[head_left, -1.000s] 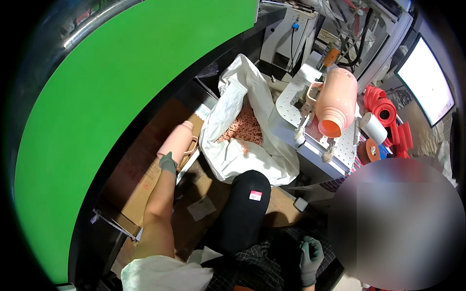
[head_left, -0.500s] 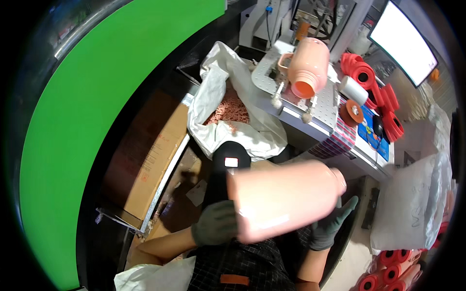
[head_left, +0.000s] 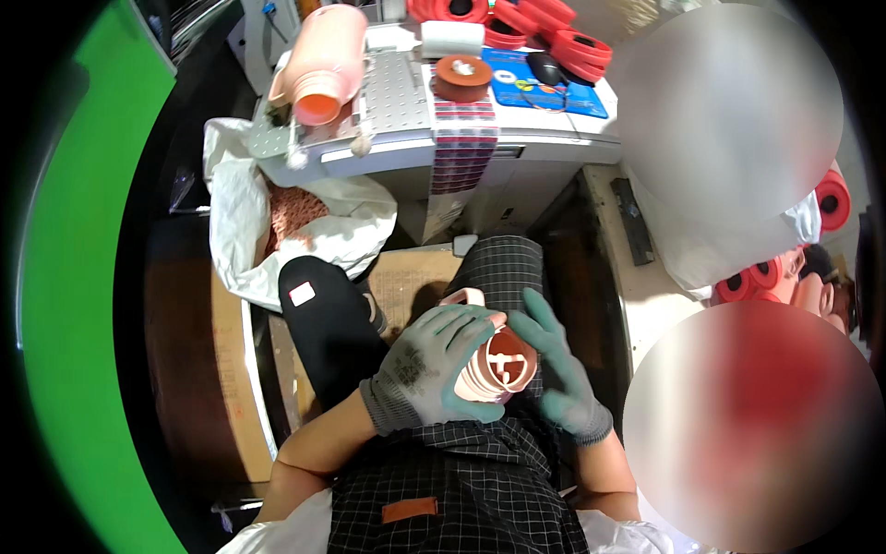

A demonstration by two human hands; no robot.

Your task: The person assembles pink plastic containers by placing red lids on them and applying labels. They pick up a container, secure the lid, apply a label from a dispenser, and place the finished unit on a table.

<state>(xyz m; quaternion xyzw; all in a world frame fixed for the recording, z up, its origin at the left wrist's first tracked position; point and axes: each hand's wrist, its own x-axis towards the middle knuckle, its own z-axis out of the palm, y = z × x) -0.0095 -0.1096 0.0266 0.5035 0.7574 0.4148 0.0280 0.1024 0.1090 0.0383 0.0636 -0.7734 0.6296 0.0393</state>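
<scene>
A pink plastic bottle shell (head_left: 473, 380) stands in my lap with its threaded mouth tipped up toward me. Part of its handle shows beyond the fingers, and the body below is mostly hidden. Inside the mouth sits a pale cross-shaped piece (head_left: 506, 362) with a thin ring at its edge. My left hand (head_left: 429, 358), in a grey-green work glove, wraps round the neck from the left. On the other side my gloved right hand (head_left: 558, 374) has its fingers stretched out beside the rim, slightly blurred; whether it touches is unclear.
Another pink handled bottle shell (head_left: 328, 60) lies on the perforated metal plate (head_left: 397, 97) of the bench. A brown tape roll (head_left: 461, 78), a mouse (head_left: 546, 67) and red ring parts (head_left: 577, 51) are beside it. Below stands a white sack (head_left: 355, 226) of pink scraps.
The bottle shell has turned from lying sideways to mouth up in my lap. My left hand has shifted from its base end to its neck. The view has swung right.
</scene>
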